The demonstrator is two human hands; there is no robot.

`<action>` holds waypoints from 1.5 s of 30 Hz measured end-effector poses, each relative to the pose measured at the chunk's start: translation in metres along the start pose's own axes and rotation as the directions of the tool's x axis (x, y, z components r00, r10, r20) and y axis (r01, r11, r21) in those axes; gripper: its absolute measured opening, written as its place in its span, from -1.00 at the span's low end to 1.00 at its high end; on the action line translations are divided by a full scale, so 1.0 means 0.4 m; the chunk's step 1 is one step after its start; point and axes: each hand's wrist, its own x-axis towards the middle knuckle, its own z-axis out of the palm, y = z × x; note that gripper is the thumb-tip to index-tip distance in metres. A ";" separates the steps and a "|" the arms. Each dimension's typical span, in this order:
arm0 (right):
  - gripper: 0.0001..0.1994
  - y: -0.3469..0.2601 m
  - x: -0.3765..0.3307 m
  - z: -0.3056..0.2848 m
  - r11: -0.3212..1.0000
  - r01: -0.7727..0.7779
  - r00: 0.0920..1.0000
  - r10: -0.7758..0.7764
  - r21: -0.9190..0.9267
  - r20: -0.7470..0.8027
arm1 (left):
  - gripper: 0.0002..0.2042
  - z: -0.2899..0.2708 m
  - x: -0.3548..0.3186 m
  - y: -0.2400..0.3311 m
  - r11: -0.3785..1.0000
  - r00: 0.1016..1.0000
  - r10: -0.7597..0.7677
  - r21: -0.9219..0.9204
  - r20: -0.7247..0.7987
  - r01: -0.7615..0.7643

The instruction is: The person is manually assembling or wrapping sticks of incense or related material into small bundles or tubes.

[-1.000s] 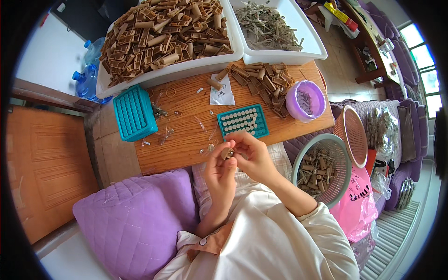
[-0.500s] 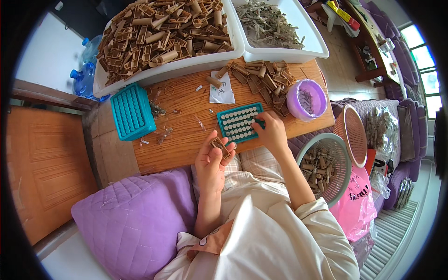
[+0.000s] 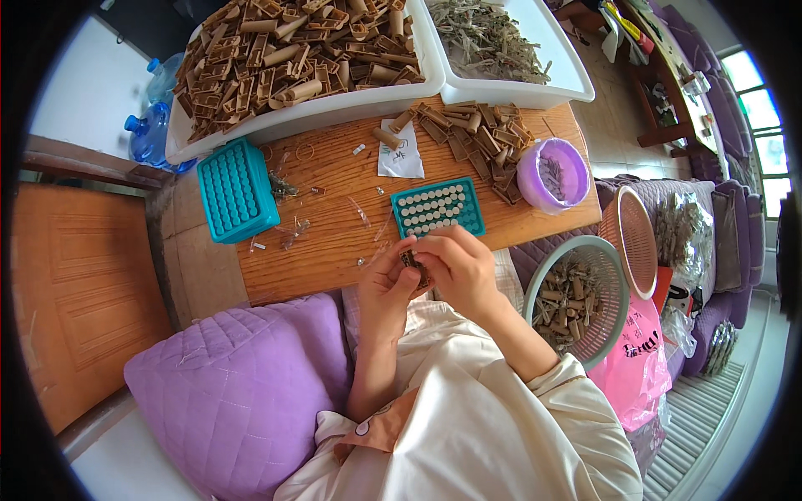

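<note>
In front of my body, my left hand (image 3: 388,292) holds a small brown plastic casing (image 3: 413,261), its hollow side up. My right hand (image 3: 461,271) meets it there with fingertips pinched at the casing's upper end. Whatever sits in that pinch is hidden by the fingers. Just beyond both hands lies a teal tray (image 3: 475,200), with rows of round white discs (image 3: 428,209) in its holes. Several holes toward its right side hold no disc. Behind the tray, a loose pile of similar brown casings (image 3: 468,144) spreads over the wooden table (image 3: 334,250).
A purple tub (image 3: 525,179) with grey pieces stands at the table's right edge. Stacked teal trays (image 3: 238,192) sit at the left. Large white bins (image 3: 334,113) of casings and grey parts line the back. A grey-green basket (image 3: 616,321) is right of my arm.
My right hand has come from the disc tray, back and leftward, to the casing in my left hand. The left hand has turned the casing slightly.
</note>
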 end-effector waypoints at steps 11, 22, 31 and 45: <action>-0.86 0.096 -0.023 -0.053 0.955 -0.208 0.970 0.173 0.210 0.174 | -0.72 -0.006 0.007 0.002 0.992 0.997 -0.082 0.101 0.006 0.081; -0.89 0.282 -0.011 -0.034 0.827 -0.380 0.923 0.369 -0.415 -0.109 | -0.77 -0.007 0.007 0.020 0.977 0.998 -0.064 0.203 -0.006 0.064; -0.80 0.034 0.002 -0.038 0.989 0.053 0.998 -0.055 -0.139 -0.008 | -0.67 -0.007 -0.001 0.020 0.982 0.997 -0.062 0.182 0.045 0.053; -0.81 0.039 0.001 -0.091 0.982 -0.188 0.851 0.158 0.009 0.501 | -0.71 -0.009 -0.004 0.028 0.750 0.958 -0.222 0.660 0.182 0.049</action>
